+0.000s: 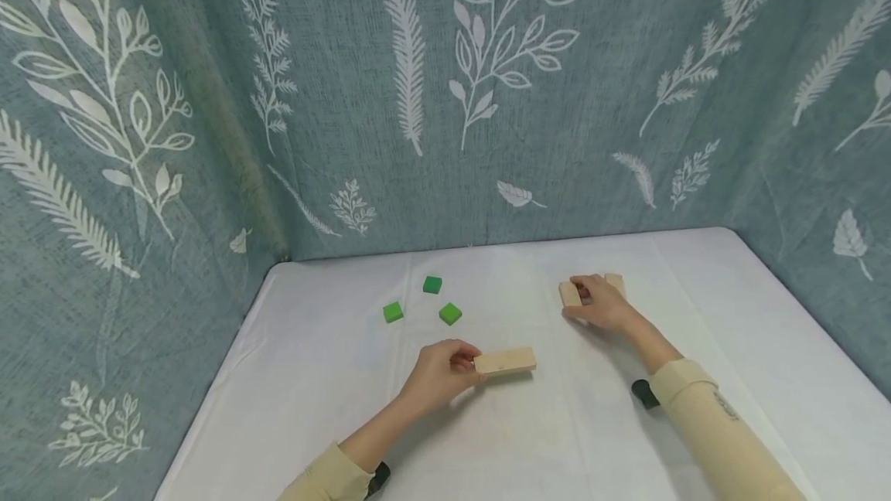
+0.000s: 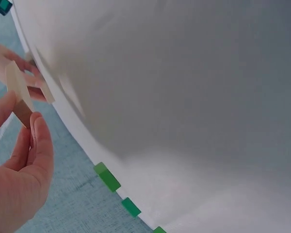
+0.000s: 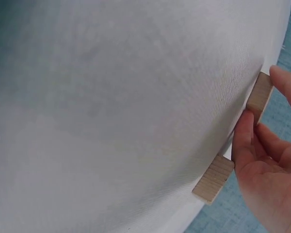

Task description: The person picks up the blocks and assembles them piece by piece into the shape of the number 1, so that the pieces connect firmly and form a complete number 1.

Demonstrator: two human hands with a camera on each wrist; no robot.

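Between the thumb and fingers of my left hand (image 1: 440, 372) is one end of a long pale wooden block (image 1: 505, 362), whose other end points right over the white table. In the left wrist view the same block (image 2: 19, 92) shows its end face at the fingertips. Farther back on the right, my right hand (image 1: 600, 303) pinches a shorter wooden block (image 1: 570, 294) close to the tabletop. Just beyond that hand stands another wooden block (image 1: 616, 282), partly hidden by it; the right wrist view shows this block (image 3: 214, 179) beside the fingers.
Three small green blocks lie left of centre: a rear one (image 1: 432, 284), a left one (image 1: 393, 311) and a right one (image 1: 450, 314). A white cloth covers the table (image 1: 313, 346). Blue-green curtains (image 1: 445, 99) with white leaf prints hang around its back and sides.
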